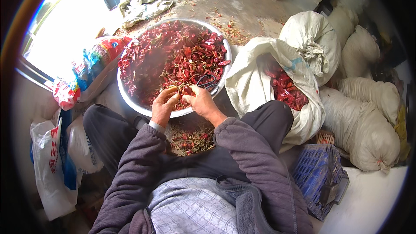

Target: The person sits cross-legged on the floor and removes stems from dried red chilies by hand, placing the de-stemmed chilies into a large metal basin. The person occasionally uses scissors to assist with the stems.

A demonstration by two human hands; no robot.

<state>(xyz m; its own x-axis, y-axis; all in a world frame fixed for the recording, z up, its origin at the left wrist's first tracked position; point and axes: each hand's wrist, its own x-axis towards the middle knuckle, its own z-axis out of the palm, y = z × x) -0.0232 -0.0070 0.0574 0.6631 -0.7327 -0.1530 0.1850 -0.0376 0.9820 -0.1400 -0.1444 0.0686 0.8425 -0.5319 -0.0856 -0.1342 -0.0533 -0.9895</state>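
Note:
A wide metal basin (228, 71) full of dried red chili peppers (188, 57) stands before me. Over its near edge, my left hand (164, 104) and my right hand (203, 102) meet at the fingertips, with a dried red chili pepper (186, 90) and its stem between them. Black-handled scissors (209, 84) are at my right hand; their loops show, while the hand and peppers hide the blades. Whether the right hand grips them I cannot tell. Loose stems and pepper bits (191, 139) lie between my legs, below the basin.
At my right knee, an open white woven sack (247, 81) holds red peppers (287, 91). Filled sacks (360, 130) are piled farther right, near a blue plastic crate (313, 172). Plastic bags (48, 165) are at left. An empty-looking sack (143, 5) lies beyond the basin on the littered floor.

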